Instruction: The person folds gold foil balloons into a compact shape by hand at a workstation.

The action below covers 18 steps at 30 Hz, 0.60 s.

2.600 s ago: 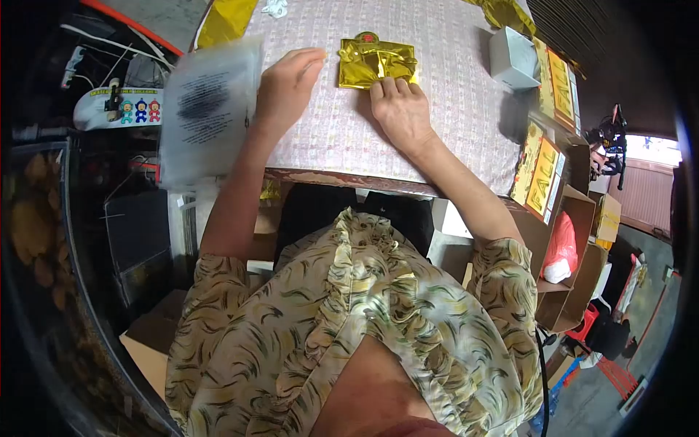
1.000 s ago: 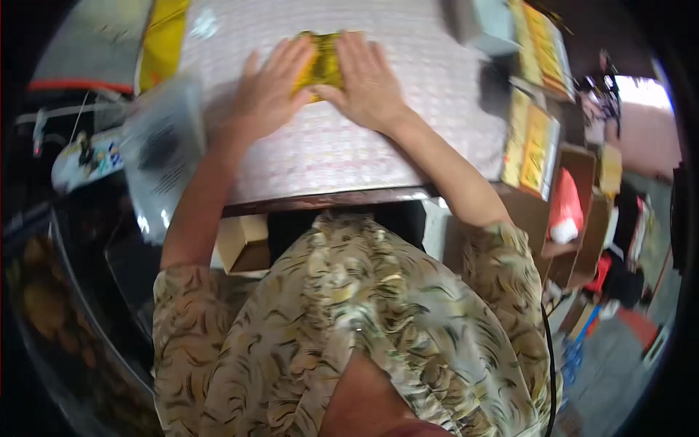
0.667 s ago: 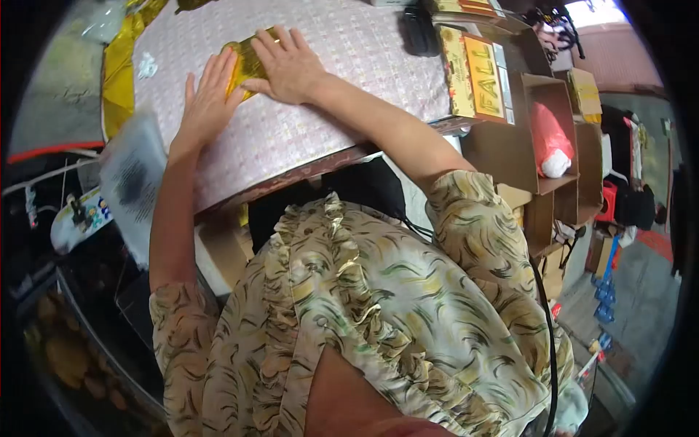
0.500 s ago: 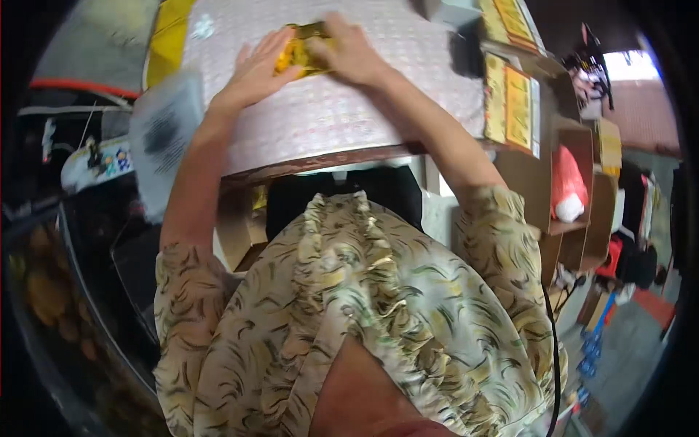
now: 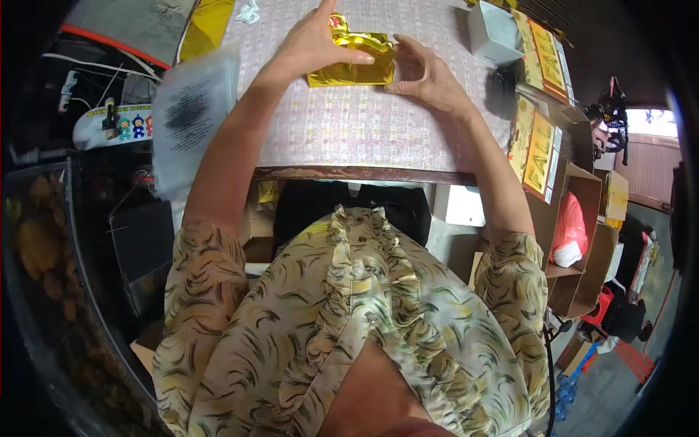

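Note:
A shiny gold foil packet lies flat on the checked tablecloth near the far side, a small red mark at its upper left. Over the packet's left part is my left hand, its fingers stretched away from me and its thumb laid across the foil. My right hand curves around the right edge, thumb and fingers apart, the tips right at the foil. Part of the packet's left side is hidden under my left hand.
Clear plastic sleeves hang over the table's left edge beside a yellow strip. To the right stand a white box and printed cartons. Open cardboard boxes hold a red bag.
My hands were blurred and both on the packet. My right hand has moved off its top to the right edge, and more of the foil shows. The view has shifted slightly.

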Tool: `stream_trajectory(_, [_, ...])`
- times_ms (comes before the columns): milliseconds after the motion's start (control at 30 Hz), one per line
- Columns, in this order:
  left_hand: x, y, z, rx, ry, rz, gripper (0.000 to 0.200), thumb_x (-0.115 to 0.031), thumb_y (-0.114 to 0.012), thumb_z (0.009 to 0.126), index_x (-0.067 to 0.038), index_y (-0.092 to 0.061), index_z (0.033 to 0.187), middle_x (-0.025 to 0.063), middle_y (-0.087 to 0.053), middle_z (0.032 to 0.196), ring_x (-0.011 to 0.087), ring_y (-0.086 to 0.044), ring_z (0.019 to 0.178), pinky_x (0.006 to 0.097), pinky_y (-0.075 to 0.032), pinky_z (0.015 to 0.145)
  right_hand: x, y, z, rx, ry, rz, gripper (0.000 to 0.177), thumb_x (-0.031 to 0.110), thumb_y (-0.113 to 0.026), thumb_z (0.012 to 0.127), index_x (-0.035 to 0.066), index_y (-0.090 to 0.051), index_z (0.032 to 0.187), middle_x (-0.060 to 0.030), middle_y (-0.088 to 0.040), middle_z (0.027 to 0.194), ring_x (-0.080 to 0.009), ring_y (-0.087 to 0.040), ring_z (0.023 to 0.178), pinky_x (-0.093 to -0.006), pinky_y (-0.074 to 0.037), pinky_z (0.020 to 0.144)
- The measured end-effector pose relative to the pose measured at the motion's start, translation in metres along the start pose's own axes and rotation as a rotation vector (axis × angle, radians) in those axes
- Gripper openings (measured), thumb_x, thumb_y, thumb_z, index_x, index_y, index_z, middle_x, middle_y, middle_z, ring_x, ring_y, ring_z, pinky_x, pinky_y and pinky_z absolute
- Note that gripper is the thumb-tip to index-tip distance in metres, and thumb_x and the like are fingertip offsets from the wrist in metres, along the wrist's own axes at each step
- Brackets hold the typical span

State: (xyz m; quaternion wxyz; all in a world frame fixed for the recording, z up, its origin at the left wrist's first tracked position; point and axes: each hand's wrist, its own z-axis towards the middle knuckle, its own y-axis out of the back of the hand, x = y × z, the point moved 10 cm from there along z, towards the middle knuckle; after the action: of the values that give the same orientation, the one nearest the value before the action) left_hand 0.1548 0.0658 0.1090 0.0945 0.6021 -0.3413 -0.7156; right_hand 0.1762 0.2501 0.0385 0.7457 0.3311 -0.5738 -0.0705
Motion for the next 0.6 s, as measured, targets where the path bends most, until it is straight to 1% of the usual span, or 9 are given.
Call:
stream_trajectory(67, [0.001, 0.0, -0.019, -0.106, -0.009, -0.072, 0.114, -0.053, -0.09, 0.069, -0.009, -0.034, 0.159, 0.0264, -0.062, 0.129, 0.0394, -0.058, 0.125, 0.0446, -0.047, 0.105, -0.001, -0.002, -0.002, 0.008, -0.005, 0.025, 0.098, 0.031, -0.094, 0.073, 0.005, -0.045, 0.153, -0.0176, -0.054, 0.147, -0.0308, -0.053, 0.135, -0.0391, -0.039, 0.118])
stream_trajectory(100, [0.004, -0.003, -0.027, -0.14, -0.01, -0.096, 0.109, -0.053, -0.089, 0.071, -0.012, -0.038, 0.158, 0.0268, -0.06, 0.133, 0.0395, -0.057, 0.127, 0.0451, -0.046, 0.107, -0.004, -0.005, -0.003, 0.021, -0.003, -0.035, 0.085, 0.028, -0.093, 0.074, 0.007, -0.053, 0.146, -0.0156, -0.058, 0.142, -0.0296, -0.054, 0.132, -0.0385, -0.041, 0.115])
stream_trajectory(133, [0.007, -0.012, -0.039, -0.165, -0.069, -0.034, 0.103, -0.04, -0.088, 0.076, -0.015, -0.035, 0.16, 0.018, -0.067, 0.127, 0.0336, -0.063, 0.122, 0.0462, -0.045, 0.11, -0.005, -0.008, -0.005, 0.038, -0.002, -0.094, 0.072, 0.024, -0.092, 0.076, 0.008, -0.061, 0.138, -0.0136, -0.061, 0.137, -0.0284, -0.056, 0.128, -0.0379, -0.043, 0.113])
stream_trajectory(167, [0.01, -0.02, -0.049, -0.191, -0.129, 0.029, 0.1, -0.027, -0.088, 0.081, -0.018, -0.031, 0.162, 0.0093, -0.073, 0.121, 0.0277, -0.069, 0.117, 0.0473, -0.044, 0.114, -0.008, -0.009, -0.005, 0.042, -0.006, -0.09, 0.072, 0.024, -0.092, 0.076, 0.008, -0.061, 0.138, -0.0136, -0.061, 0.137, -0.0284, -0.056, 0.128, -0.0379, -0.043, 0.113])
stream_trajectory(200, [-0.005, -0.023, -0.062, -0.289, -0.212, 0.245, 0.099, -0.019, -0.09, 0.076, -0.017, -0.036, 0.159, -0.0017, -0.078, 0.096, 0.0205, -0.074, 0.096, 0.041, -0.05, 0.098, -0.002, -0.012, -0.005, 0.065, 0.059, -0.097, 0.061, 0.021, -0.091, 0.076, 0.009, -0.066, 0.13, -0.0104, -0.064, 0.133, -0.0273, -0.056, 0.125, -0.0385, -0.042, 0.111])
stream_trajectory(333, [-0.013, -0.047, -0.106, -0.329, -0.345, 0.412, 0.09, -0.013, -0.086, 0.076, -0.02, -0.044, 0.156, -0.0033, -0.075, 0.095, 0.0142, -0.069, 0.09, 0.037, -0.046, 0.09, 0.026, -0.019, -0.016, 0.103, 0.326, -0.297, 0.044, 0.013, -0.085, 0.075, 0.014, -0.073, 0.117, -0.003, -0.069, 0.124, -0.0256, -0.054, 0.125, -0.0407, -0.037, 0.112])
stream_trajectory(433, [-0.019, -0.051, -0.125, -0.35, -0.339, 0.408, 0.083, -0.009, -0.083, 0.075, -0.02, -0.051, 0.151, -0.0017, -0.073, 0.099, 0.0173, -0.068, 0.092, 0.0369, -0.046, 0.09, 0.029, -0.021, -0.018, 0.101, 0.343, -0.242, 0.042, 0.012, -0.082, 0.075, 0.014, -0.074, 0.116, -0.0021, -0.069, 0.125, -0.0269, -0.055, 0.124, -0.0429, -0.033, 0.114])
stream_trajectory(467, [-0.018, -0.054, -0.126, -0.333, -0.288, 0.447, 0.073, -0.006, -0.082, 0.072, -0.018, -0.06, 0.141, 0.0005, -0.071, 0.105, 0.02, -0.067, 0.095, 0.0366, -0.045, 0.091, 0.03, -0.021, -0.02, 0.103, 0.345, -0.241, 0.042, 0.012, -0.082, 0.075, 0.014, -0.074, 0.116, -0.0021, -0.069, 0.125, -0.0269, -0.055, 0.124, -0.0429, -0.033, 0.114])
stream_trajectory(600, [-0.016, -0.056, -0.126, -0.371, -0.329, 0.517, 0.051, -0.008, -0.081, 0.071, -0.013, -0.07, 0.121, 0.001, -0.067, 0.109, 0.0203, -0.064, 0.101, 0.0361, -0.044, 0.094, 0.031, -0.021, -0.02, 0.065, 0.347, -0.253, 0.033, 0.011, -0.08, 0.079, 0.013, -0.077, 0.111, -0.0023, -0.07, 0.122, -0.0263, -0.056, 0.122, -0.0428, -0.035, 0.113])
